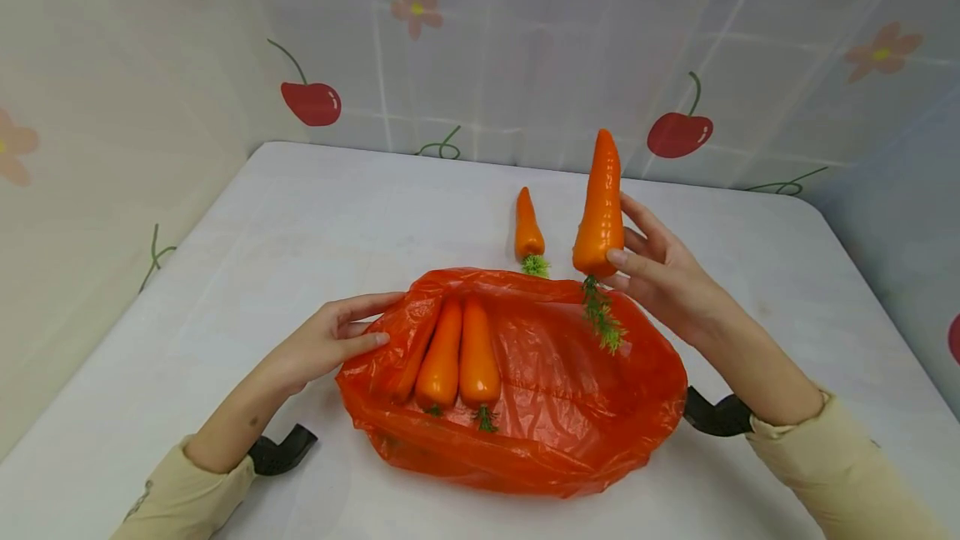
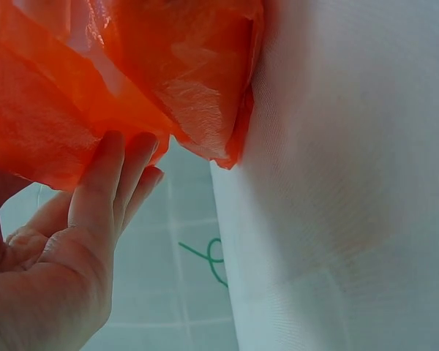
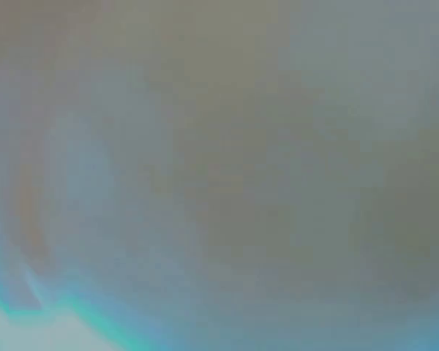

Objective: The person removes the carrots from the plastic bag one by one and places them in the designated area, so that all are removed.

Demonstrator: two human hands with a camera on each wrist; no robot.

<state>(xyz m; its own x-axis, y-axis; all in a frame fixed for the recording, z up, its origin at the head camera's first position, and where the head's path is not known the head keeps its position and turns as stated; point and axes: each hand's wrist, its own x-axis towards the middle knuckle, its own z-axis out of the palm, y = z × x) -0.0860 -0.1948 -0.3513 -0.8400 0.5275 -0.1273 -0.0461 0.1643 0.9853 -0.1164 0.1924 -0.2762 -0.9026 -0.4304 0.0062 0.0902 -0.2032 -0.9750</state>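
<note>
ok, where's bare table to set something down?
Free: back left of the table, beyond the left hand and left of the loose carrot; right side, between the right hand and the table's right edge.
Crowded: the middle, with the plastic bag, the carrots in it and the held carrot.

Soft, even light lies over the table [image 1: 315,215]. I catch small white glints on the carrot [image 1: 600,211] in the right hand [image 1: 663,277] and a crinkled shine on the red bag [image 1: 570,377] beside the left hand [image 1: 318,340]. Pale streaks of glare run down the backdrop [image 1: 517,57] beyond both hands. The left wrist view looks dimmer and cooler, a soft shadow edging the bag past the fingertips. The right wrist view is all grey-brown blur, too smeared to read, with a bright, cyan-fringed corner.
</note>
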